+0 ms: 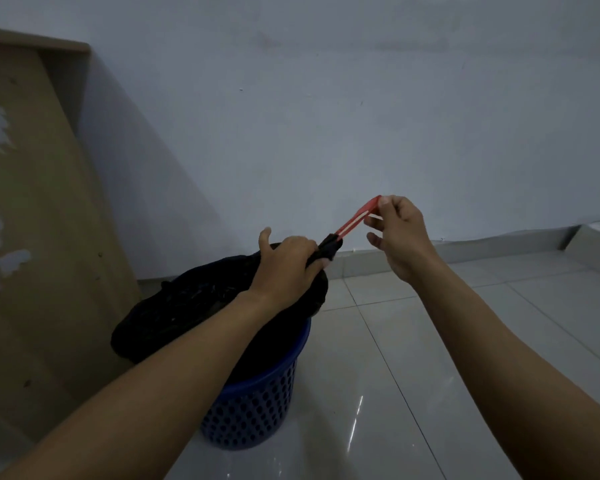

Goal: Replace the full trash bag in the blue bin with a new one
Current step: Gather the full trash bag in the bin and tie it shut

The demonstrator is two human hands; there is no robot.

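Observation:
A blue perforated bin (253,407) stands on the tiled floor with a full black trash bag (187,306) bulging over its rim. My left hand (288,265) grips the gathered neck of the bag at the bin's far right side. A red drawstring (355,218) runs taut from the neck up and to the right. My right hand (399,237) pinches the drawstring's loop end between thumb and forefinger, above and to the right of the bin.
A tall wooden board (39,220) with peeled patches leans against the wall just left of the bin. A pale wall (326,116) stands behind. Glossy white floor tiles (413,375) spread to the right, with a low ledge (596,237) at the far right.

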